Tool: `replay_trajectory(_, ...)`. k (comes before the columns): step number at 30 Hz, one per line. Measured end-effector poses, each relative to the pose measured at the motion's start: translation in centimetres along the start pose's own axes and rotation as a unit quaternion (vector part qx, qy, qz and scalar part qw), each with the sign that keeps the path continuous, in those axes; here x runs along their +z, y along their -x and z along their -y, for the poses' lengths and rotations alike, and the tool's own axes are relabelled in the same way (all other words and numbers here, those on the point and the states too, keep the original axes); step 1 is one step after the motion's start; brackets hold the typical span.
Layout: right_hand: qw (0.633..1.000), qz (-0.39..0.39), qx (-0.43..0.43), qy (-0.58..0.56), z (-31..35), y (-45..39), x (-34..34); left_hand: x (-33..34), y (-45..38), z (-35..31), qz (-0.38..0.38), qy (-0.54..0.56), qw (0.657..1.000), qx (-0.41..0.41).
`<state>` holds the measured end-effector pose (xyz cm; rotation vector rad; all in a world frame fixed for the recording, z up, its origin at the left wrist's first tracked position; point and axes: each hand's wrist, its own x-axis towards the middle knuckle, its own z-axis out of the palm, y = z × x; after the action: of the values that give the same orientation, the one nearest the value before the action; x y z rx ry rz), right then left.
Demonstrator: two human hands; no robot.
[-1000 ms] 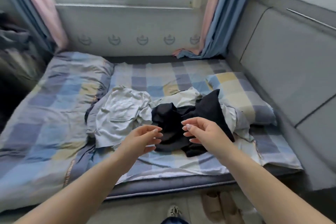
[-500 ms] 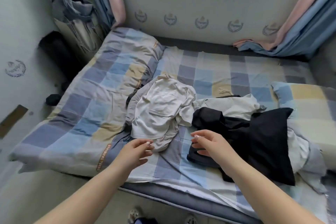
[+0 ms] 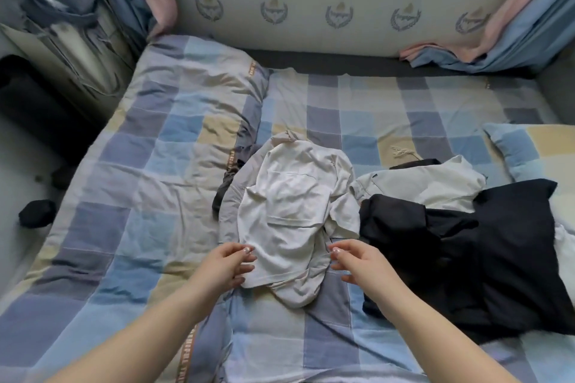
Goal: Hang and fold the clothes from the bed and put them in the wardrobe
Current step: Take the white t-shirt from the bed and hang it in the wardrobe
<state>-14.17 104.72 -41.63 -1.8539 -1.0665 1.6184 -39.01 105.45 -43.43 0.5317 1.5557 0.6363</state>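
Note:
A crumpled white garment (image 3: 289,214) lies in the middle of the checked bed (image 3: 357,115). To its right a black garment (image 3: 485,252) sprawls over a pale grey one (image 3: 420,183). A grey piece (image 3: 231,205) peeks out from under the white garment's left side. My left hand (image 3: 228,264) hovers at the white garment's lower left edge, fingers loosely bent, holding nothing. At its lower right edge my right hand (image 3: 357,261) is held the same way. Whether the fingertips touch the cloth I cannot tell.
A folded checked quilt (image 3: 149,183) covers the bed's left half. A checked pillow (image 3: 535,152) lies at the right. Blue and pink curtains (image 3: 510,28) hang at both far corners. Clothes hang at the far left (image 3: 59,25). A dark object (image 3: 36,212) lies on the floor.
The view has swung left and down. Both hands have moved from the black garment to either side of the white garment's lower end and spread apart.

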Motion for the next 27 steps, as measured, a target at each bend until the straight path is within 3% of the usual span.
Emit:
replay_trajectory(6, 0.999, -0.033, -0.005, 0.036, -2.9, -10.7, 2.1, -0.9, -11.5, 1.0, -0.024, -0.017, 0.999, -0.015)
replay_trajectory(11, 0.994, -0.069, 0.000, 0.081, -7.3, -19.5, 2.9, 0.0, -20.4, 3.9, -0.005, -0.100, 0.995, 0.019)
replay_trajectory(17, 0.987, -0.001, -0.046, 0.152, -11.8, -28.0, 5.4, 2.3, -30.0, 7.0, -0.035, -0.143, 0.986, 0.079)
replay_trajectory(23, 0.991, 0.026, -0.069, 0.114, -14.5, -32.4, 8.2, 5.8, -35.6, 9.1, -0.064, -0.079, 0.987, 0.123)
replay_trajectory(27, 0.998, 0.045, -0.039, 0.017, -14.8, -33.1, 8.9, 6.0, -36.6, 9.1, -0.076, -0.089, 0.982, 0.146)
